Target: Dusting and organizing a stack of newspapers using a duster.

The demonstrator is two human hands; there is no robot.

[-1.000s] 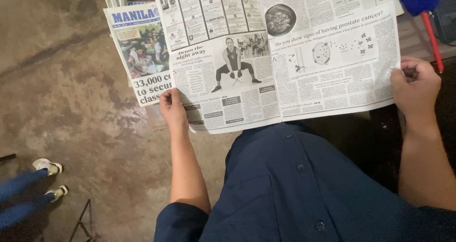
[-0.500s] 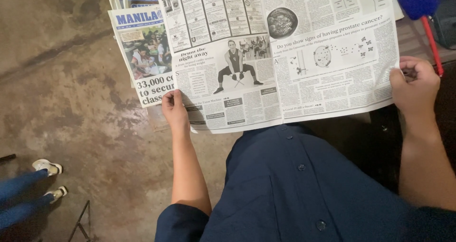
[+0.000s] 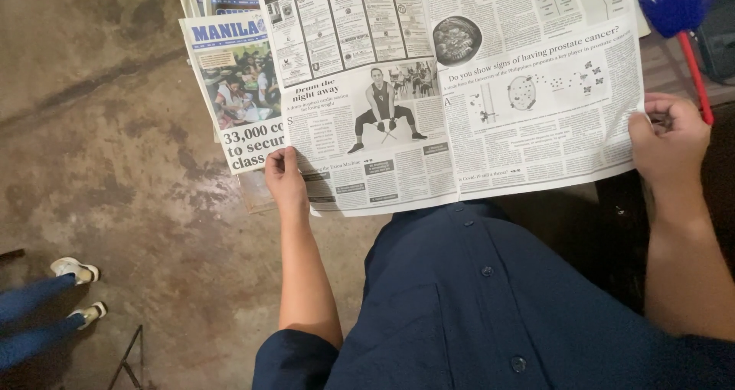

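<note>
The newspaper (image 3: 459,91) is spread open in front of the person. The left hand (image 3: 285,182) pinches its lower left corner; the right hand (image 3: 668,141) is closed on its right edge. More papers (image 3: 222,91) lie stacked beyond the left edge, apparently not yet opened. A duster (image 3: 677,11) pokes in at the sheet's top right corner.
</note>
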